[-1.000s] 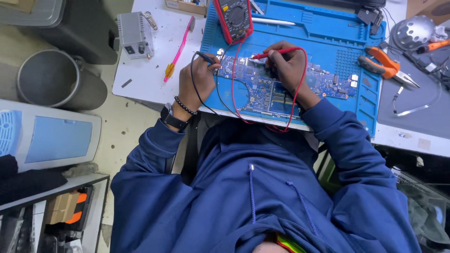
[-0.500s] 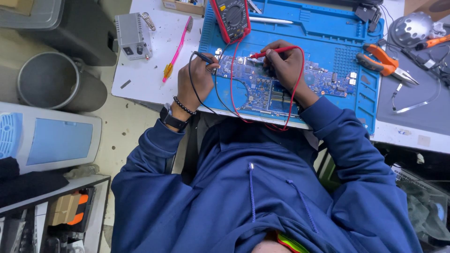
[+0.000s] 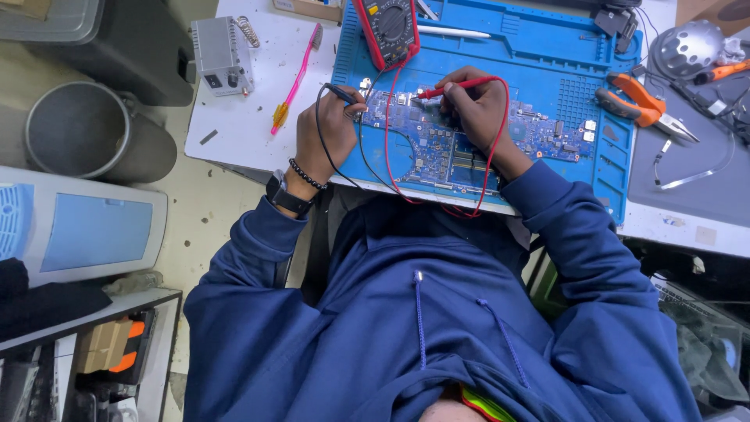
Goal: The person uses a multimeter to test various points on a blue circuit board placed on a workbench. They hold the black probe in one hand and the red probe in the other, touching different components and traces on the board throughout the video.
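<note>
Circuit board (image 3: 437, 141): flat on blue mat (image 3: 547, 59), under test. Left hand (image 3: 328, 129) pinches black probe (image 3: 342, 94); right hand (image 3: 476, 109) pinches red probe (image 3: 453, 86). Both tips on board; multimeter (image 3: 388, 27) connected; probing apparently midway.

The person wears a dark blue hooded sweatshirt (image 3: 437, 328) with long sleeves gathered in folds up to the wrists, and two matching blue drawstrings (image 3: 419, 320) hang down its chest. At six o'clock in the view, just under the collar, a sliver of bright yellow and red garment (image 3: 483, 405) shows. On the left wrist sit a black watch (image 3: 286, 197) and, toward one o'clock from it, a black beaded bracelet (image 3: 306, 175); the left hand (image 3: 326, 134) and right hand (image 3: 478, 111) are bare.
</note>
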